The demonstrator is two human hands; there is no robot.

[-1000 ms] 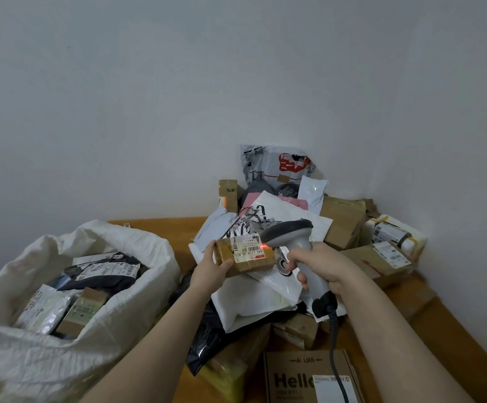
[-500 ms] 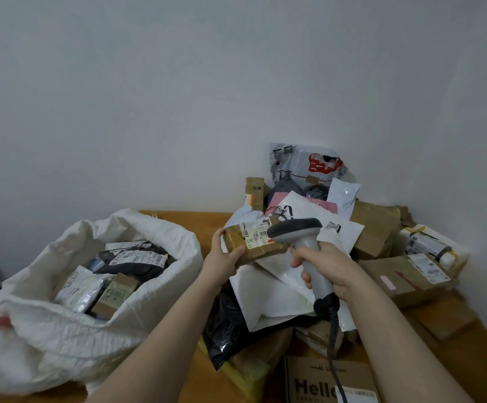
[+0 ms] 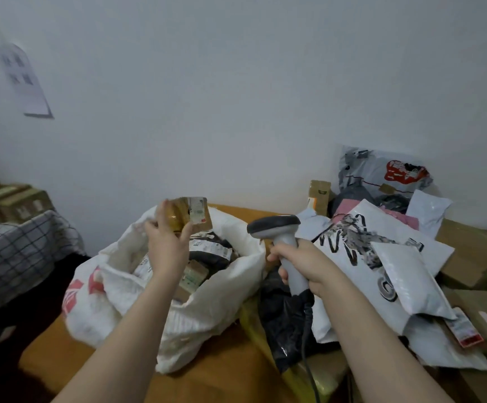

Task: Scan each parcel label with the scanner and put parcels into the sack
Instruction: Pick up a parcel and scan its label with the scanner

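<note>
Left hand [image 3: 167, 251]: grips the small brown parcel [image 3: 190, 214] between thumb and fingers, raised above the sack; the outline is motion-blurred.
Small brown parcel: taped cardboard with a white label on the face turned to the camera; held in the air over the far side of the sack's open mouth.
Sack [image 3: 207, 303]: white woven material with red marking on its left side; stands open on the table [image 3: 224, 376], left of the parcel pile. Inside lie a black mailer [image 3: 210, 253] with a white label and several small cartons.
Right hand [image 3: 306, 264]: fingers closed round the grey handle of the scanner [image 3: 277, 228].
Scanner: held upright between sack and pile, dark head on top; cable [image 3: 309, 370] runs down from the handle base.
Parcel pile: on the right of the table; a white printed mailer [image 3: 367, 237] on top, a black bag [image 3: 285, 318] at the near edge, brown cartons around them.
Surroundings: stacked cartons [image 3: 18, 202] on a checked cloth [image 3: 9, 254] at far left; a paper sheet [image 3: 22, 80] on the wall.
</note>
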